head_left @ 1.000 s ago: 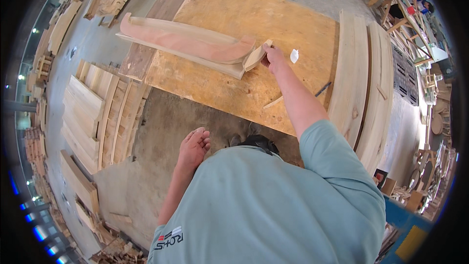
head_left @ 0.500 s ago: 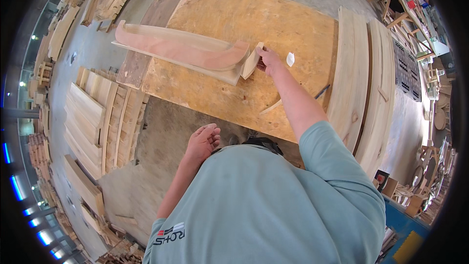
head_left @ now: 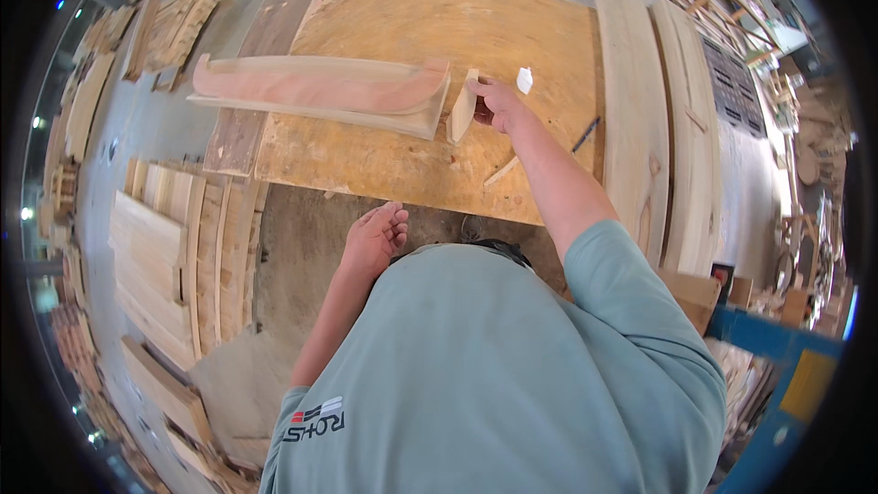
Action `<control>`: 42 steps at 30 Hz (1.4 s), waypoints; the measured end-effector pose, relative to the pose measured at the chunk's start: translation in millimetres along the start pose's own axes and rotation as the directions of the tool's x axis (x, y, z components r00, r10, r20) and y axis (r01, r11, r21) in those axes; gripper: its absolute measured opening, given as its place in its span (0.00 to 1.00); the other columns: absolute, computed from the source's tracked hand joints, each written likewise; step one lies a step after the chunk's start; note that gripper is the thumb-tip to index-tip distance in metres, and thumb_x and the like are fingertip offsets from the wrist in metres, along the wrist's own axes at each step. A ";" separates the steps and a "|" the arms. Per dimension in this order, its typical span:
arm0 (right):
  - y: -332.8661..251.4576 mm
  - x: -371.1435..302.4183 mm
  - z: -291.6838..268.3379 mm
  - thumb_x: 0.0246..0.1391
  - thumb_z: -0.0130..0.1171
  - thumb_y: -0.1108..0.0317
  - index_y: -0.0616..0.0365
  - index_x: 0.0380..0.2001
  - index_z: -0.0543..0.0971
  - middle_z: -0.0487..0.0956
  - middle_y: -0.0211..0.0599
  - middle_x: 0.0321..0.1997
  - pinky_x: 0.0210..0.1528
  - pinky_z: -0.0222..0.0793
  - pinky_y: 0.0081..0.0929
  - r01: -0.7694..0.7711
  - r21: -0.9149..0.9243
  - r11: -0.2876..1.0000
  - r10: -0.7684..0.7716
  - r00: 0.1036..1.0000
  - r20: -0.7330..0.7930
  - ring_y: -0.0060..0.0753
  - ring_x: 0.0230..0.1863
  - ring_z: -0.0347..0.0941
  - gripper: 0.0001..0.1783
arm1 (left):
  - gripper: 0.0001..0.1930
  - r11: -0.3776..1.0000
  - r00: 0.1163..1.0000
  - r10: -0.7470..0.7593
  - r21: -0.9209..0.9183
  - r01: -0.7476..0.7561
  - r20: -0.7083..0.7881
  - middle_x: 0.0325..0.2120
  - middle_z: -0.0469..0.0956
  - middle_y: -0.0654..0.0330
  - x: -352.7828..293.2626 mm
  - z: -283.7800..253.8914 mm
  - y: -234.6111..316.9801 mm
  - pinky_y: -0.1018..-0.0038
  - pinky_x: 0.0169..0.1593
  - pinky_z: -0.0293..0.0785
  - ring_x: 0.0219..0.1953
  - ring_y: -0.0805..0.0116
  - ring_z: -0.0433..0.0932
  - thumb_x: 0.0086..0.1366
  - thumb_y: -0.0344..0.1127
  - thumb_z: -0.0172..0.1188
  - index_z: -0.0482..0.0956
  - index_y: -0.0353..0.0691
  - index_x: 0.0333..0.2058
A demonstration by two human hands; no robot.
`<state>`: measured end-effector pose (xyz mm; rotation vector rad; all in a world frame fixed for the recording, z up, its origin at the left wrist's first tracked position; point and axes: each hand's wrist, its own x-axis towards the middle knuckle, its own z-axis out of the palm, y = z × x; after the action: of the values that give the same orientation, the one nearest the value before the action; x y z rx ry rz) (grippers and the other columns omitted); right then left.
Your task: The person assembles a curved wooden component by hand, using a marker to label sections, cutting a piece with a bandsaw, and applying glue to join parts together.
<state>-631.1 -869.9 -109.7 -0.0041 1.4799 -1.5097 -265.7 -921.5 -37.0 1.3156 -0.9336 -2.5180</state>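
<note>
Fingers of a person's right hand close on the upper part of a wooden block above the right half of a table. The block is pale, smooth and slender, one long side bowed and its ends narrow; whether its lower end touches the tabletop cannot be told. The left hand hangs just off the table's near edge, its digits loosely curled; whether it holds anything cannot be told.

Just left of the block, across a narrow gap, ends a long pinkish curved piece, with an upturned tip at its left end. It lies on a pale board, whose far left end juts past the table's left edge. To the right of the hand lie a white scrap, a dark pen-like stick and a thin wood strip.

Bare tabletop stretches beyond the pinkish piece and between the board and the near edge, leaving open room around the block on its far and near sides. Two wide planks run along the table's right edge; stacked panels stand at lower left, over a concrete floor.
</note>
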 end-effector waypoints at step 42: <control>208.3 -391.7 -84.7 0.63 0.63 0.54 0.42 0.53 0.78 0.82 0.23 0.40 0.38 0.73 0.30 0.127 0.260 0.957 -0.017 0.922 -0.387 0.21 0.38 0.79 0.18 | 0.15 0.808 0.794 -0.500 0.515 0.284 0.345 0.32 0.81 0.66 -111.3 49.8 -206.0 0.80 0.35 0.74 0.31 0.78 0.76 0.67 0.46 0.66 0.81 0.41 0.42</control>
<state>-352.7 -518.3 -55.8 0.4331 1.5612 -1.8471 -207.3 -690.5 -60.6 1.1064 -1.5474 -3.1903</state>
